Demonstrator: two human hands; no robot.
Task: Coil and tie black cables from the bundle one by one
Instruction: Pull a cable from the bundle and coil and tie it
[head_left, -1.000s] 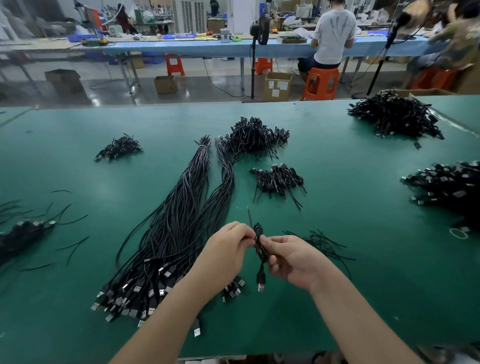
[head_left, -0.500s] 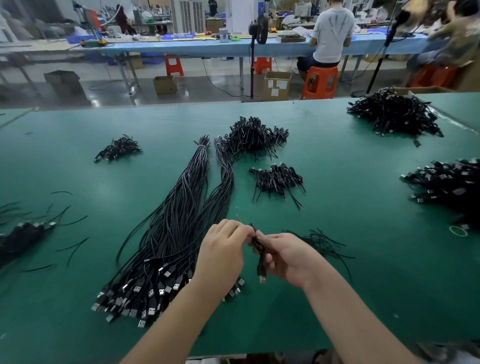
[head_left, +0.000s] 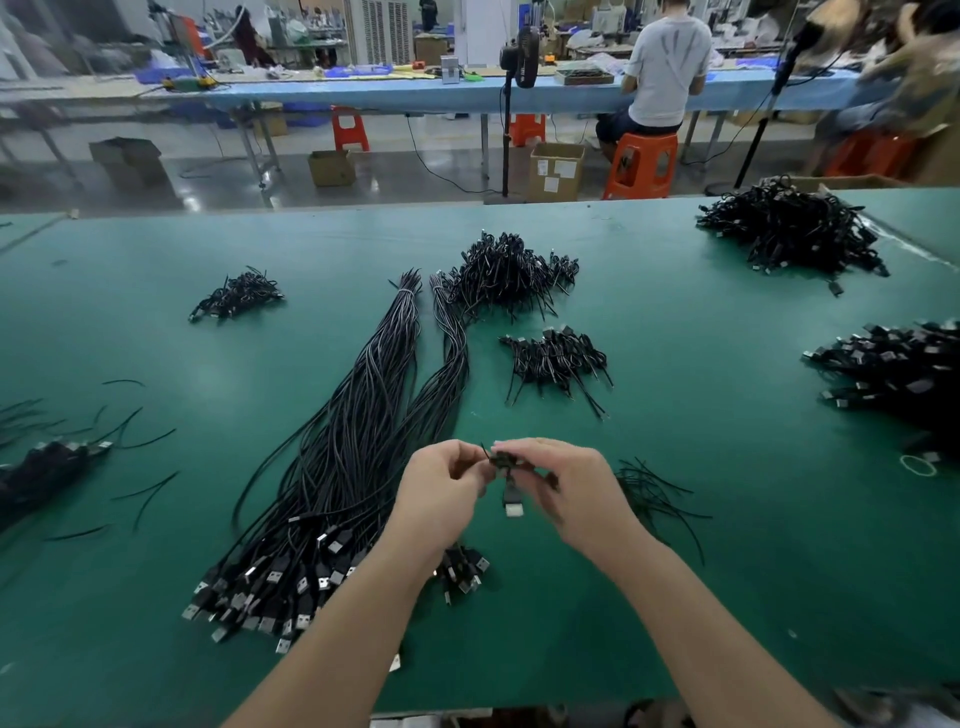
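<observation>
A small coiled black cable (head_left: 505, 461) hangs between my two hands above the green table (head_left: 727, 519), its USB plug (head_left: 512, 505) dangling below. My left hand (head_left: 441, 488) pinches the coil's left side. On the right side, my right hand (head_left: 566, 488) holds it with curled fingers, blurred by motion. The long bundle of straight black cables (head_left: 363, 441) lies left of my hands, its plugs fanned out toward the near edge. A pile of thin black ties (head_left: 649, 493) lies just right of my right hand.
Heaps of coiled cables lie at the centre back (head_left: 509, 275), the middle (head_left: 556, 358), back left (head_left: 236, 296), far right back (head_left: 789, 234) and right edge (head_left: 893, 364). More cables (head_left: 47, 467) and loose ties sit at the left. A person sits at a far bench (head_left: 667, 67).
Both hands rose a little and closed in over the coil. The coil went from hanging long between my fingers to a tight bunch, with the plug swinging below.
</observation>
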